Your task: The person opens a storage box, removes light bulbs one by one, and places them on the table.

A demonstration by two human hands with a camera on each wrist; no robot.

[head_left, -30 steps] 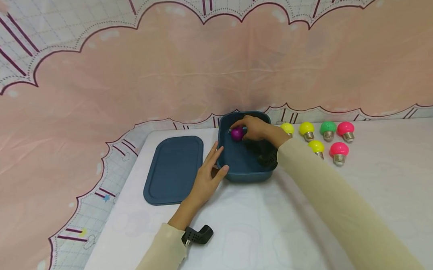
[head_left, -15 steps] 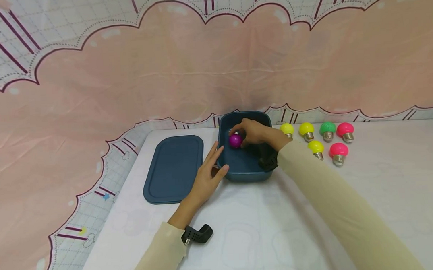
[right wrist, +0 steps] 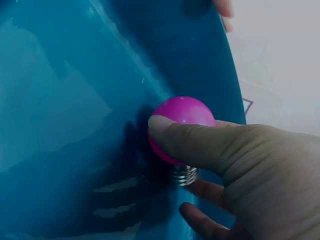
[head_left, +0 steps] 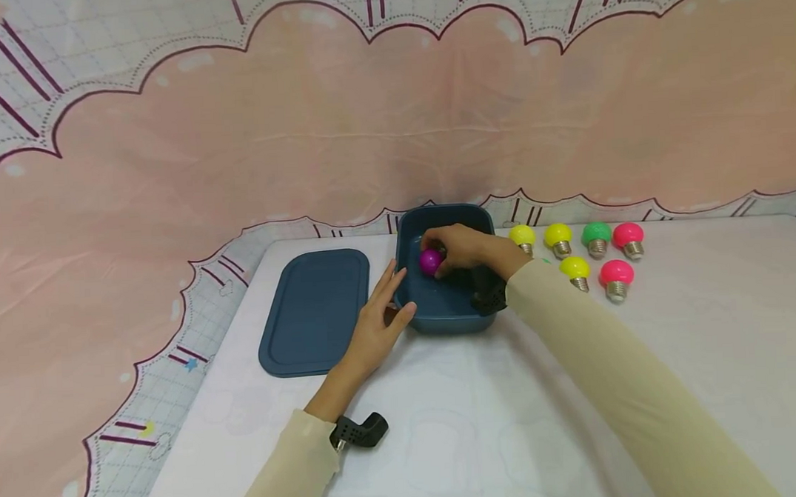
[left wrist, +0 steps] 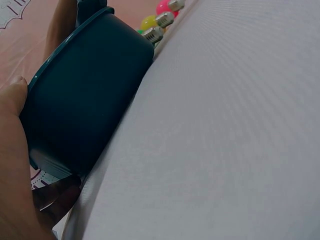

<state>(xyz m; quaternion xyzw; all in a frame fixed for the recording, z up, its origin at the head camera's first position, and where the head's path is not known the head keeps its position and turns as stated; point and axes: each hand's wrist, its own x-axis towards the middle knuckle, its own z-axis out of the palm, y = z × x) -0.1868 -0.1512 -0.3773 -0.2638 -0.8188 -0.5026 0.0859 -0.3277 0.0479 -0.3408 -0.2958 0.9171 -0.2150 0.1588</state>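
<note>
My right hand (head_left: pixel 461 246) reaches into a deep blue plastic box (head_left: pixel 451 324) and pinches a purple light bulb (head_left: pixel 430 262) by its round globe. In the right wrist view the thumb lies across the bulb (right wrist: pixel 185 110), and its silver screw base (right wrist: pixel 184 175) points down along the box's inner wall. With fingers spread, my left hand (head_left: pixel 375 327) rests against the box's left side near its front corner. The left wrist view has the thumb (left wrist: pixel 17 95) by the rim and other fingers low at the wall.
A flat blue lid (head_left: pixel 315 311) lies left of the box. To the right are several bulbs in yellow (head_left: pixel 557 235), green (head_left: pixel 597 236) and pink (head_left: pixel 616 272), partly hidden by the right sleeve. A patterned cloth (head_left: pixel 393 130) hangs behind the white table (head_left: pixel 459 424).
The right hand has drawn the purple bulb slightly toward the person inside the box, and the globe has turned to face the near side. My left hand stays against the box.
</note>
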